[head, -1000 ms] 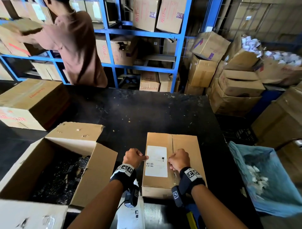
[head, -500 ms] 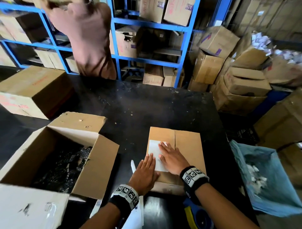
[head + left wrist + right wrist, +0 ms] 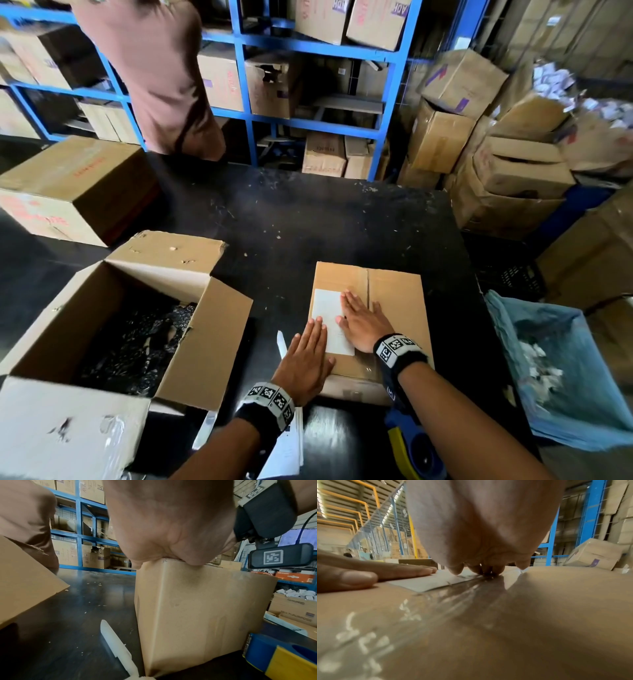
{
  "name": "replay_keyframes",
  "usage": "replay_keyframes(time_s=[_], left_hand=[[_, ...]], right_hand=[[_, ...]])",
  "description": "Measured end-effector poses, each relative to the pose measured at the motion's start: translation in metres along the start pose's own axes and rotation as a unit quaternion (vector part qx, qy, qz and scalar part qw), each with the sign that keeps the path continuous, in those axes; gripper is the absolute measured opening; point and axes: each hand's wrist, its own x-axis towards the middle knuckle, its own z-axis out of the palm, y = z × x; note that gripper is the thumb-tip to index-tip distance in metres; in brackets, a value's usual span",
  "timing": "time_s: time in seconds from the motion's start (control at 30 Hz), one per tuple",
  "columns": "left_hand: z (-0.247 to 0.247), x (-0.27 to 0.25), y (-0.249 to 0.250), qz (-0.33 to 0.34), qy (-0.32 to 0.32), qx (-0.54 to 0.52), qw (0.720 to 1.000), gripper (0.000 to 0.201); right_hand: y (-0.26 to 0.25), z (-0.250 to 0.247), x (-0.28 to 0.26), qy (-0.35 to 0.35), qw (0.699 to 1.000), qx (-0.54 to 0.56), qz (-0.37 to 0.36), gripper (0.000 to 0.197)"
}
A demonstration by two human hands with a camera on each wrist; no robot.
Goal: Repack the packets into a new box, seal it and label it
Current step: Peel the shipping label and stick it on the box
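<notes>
A small sealed cardboard box [image 3: 394, 291] sits on the black table, clear tape [image 3: 453, 596] running along its top seam. A white label [image 3: 327, 308] lies on the left half of its top. My left hand [image 3: 308, 356] lies flat, fingers straight, over the label's lower left edge and the box's near left corner [image 3: 164, 563]. My right hand [image 3: 363, 320] presses flat on the label's right side, fingers spread toward the seam. A large open box [image 3: 191, 342] at the left holds dark packets [image 3: 137, 339].
A blue and yellow tape dispenser [image 3: 411, 448] and a white strip [image 3: 281, 342] lie near the box, papers [image 3: 287, 448] under my left wrist. A blue-lined bin [image 3: 565, 370] stands right. A closed carton [image 3: 75, 185] sits far left. A person in brown [image 3: 161, 75] stands at blue shelves.
A second ago both hands were fisted at the label's sides. They have opened and now lie flat on the label, the right hand sliding a little farther up it.
</notes>
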Motion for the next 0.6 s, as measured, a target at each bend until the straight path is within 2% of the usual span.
replay_keyframes(time_s=[0.17, 0.4, 0.6], left_hand=[[0.000, 0.001, 0.000, -0.006, -0.005, 0.008, 1.000, 0.068], [0.002, 0.003, -0.001, -0.001, -0.009, 0.020, 1.000, 0.084], [0.006, 0.005, -0.004, 0.003, -0.015, -0.001, 1.000, 0.086]], right_hand=[[0.004, 0.000, -0.005, 0.002, 1.000, 0.012, 0.018, 0.065], [-0.007, 0.026, -0.053, 0.013, 0.999, 0.018, -0.023, 0.064], [-0.012, 0.058, -0.085, 0.020, 0.999, 0.023, -0.043, 0.061]])
